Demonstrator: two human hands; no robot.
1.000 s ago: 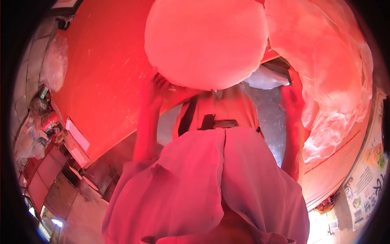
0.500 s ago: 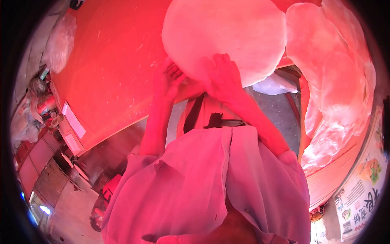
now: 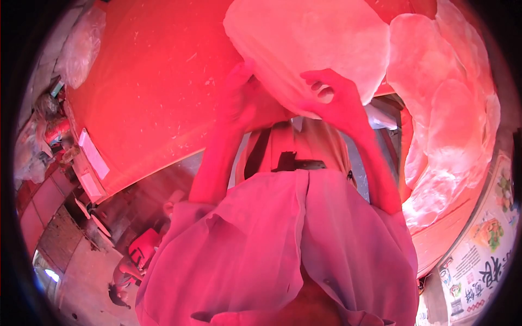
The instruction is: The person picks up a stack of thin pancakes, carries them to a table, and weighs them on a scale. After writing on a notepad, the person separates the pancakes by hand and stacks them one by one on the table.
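Note:
A large, thin, pale round flatbread (image 3: 315, 43) lies at the top centre, over the near edge of the red table. My right hand (image 3: 340, 98) is at its near edge, fingers curled over the sheet and thumb low by the rim, pinching it. At the flatbread's left edge is my left hand (image 3: 237, 98), upright and blurred, its fingertips close to the rim. Whether those fingers grip the rim cannot be made out. Everything is tinted by red light.
The red tabletop (image 3: 147, 103) stretches left. Overlapping pale flatbreads (image 3: 435, 108) are piled on the right, partly under clear plastic. A plastic bag (image 3: 81, 49) hangs at the far left. A printed poster (image 3: 478, 261) is at lower right. Another person (image 3: 130, 271) is low on the left.
My right hand has moved right and curled from lying flat on the flatbread. My left hand has risen slightly. The flatbread's near-left edge has shifted and looks straighter.

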